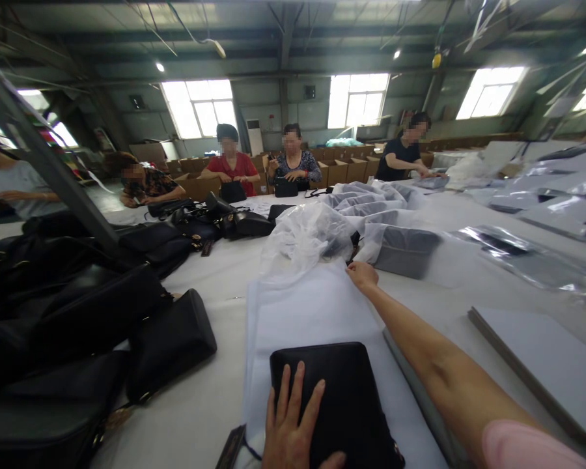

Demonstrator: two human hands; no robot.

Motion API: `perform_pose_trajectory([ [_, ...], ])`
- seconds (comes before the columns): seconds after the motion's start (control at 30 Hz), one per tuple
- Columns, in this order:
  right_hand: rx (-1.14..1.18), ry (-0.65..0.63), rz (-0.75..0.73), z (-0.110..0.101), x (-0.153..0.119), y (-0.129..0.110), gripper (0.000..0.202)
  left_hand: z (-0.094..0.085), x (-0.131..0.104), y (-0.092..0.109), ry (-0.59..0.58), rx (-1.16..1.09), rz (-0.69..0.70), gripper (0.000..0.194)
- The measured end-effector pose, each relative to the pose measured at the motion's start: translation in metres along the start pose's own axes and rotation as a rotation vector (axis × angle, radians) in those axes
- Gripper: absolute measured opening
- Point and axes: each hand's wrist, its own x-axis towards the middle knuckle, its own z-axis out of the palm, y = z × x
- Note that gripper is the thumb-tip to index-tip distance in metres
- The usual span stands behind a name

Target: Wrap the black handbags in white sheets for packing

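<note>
A black handbag (344, 384) lies flat in front of me on a stack of thin white sheets (297, 312). My left hand (290, 417) rests on it with the fingers spread. Beside this hand a dark hang tag (231, 448) on a cord lies on the table. My right arm reaches forward, and my right hand (364, 277) is closed at the far corner of the white sheets, its fingertips pinching the edge of the top sheet. Just beyond that hand sit a crumpled clear plastic bag (307, 238) and a plastic-wrapped grey bag (405, 251).
Black handbags (88, 306) are heaped on the left, under a slanted metal post (53, 156). To the right lie a stack of grey-white boards (542, 365) and clear plastic bags (522, 251). Several people, including a person in red (232, 169), work across the table.
</note>
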Motion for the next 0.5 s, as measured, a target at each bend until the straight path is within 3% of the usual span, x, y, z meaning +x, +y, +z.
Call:
perform_pose_trajectory([
  [0.27,0.142,0.126,-0.070,-0.019,-0.014,-0.001,0.018,-0.008,0.001,0.007,0.011,-0.003,-0.030,0.103],
  [0.5,0.467,0.207,-0.178,-0.039,-0.049,-0.007,0.025,-0.033,0.008,0.001,-0.116,-0.116,-0.014,0.094],
])
